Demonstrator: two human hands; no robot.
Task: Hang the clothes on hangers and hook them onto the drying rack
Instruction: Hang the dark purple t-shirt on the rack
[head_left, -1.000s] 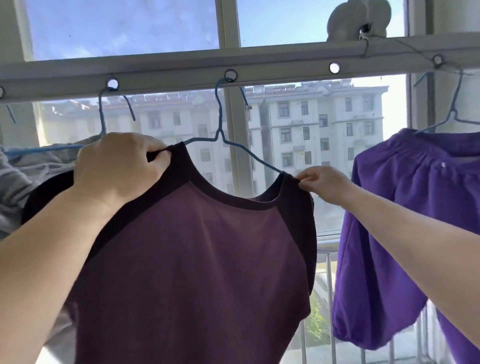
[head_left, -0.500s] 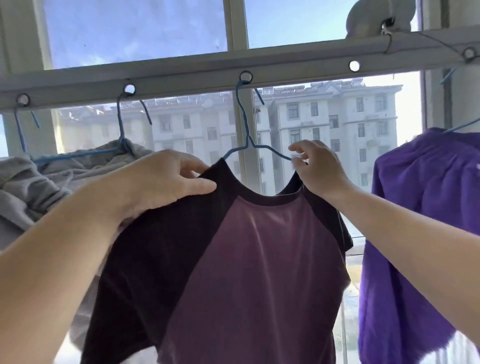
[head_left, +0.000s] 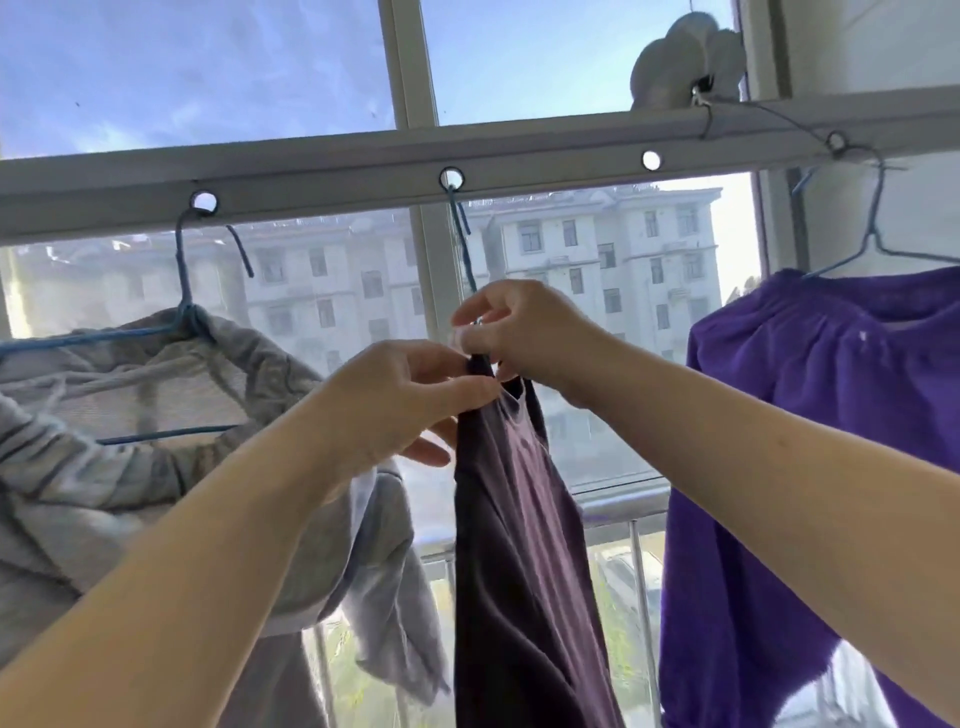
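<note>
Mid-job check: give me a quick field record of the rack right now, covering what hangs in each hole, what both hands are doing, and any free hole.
rack: grey metal rail with round holes
left hole: blue wire hanger carrying a grey knit garment
middle hole: blue wire hanger hooked in, carrying the dark maroon two-tone t-shirt, seen edge-on
right hanger: bright purple fleece garment
free hole: one open hole between maroon and purple
left hand: pinching the t-shirt's collar
right hand: gripping at the hanger neck above the collar

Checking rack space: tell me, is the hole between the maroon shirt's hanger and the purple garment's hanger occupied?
No, that hole in the rack bar shows only daylight, with no hook through it.
</note>
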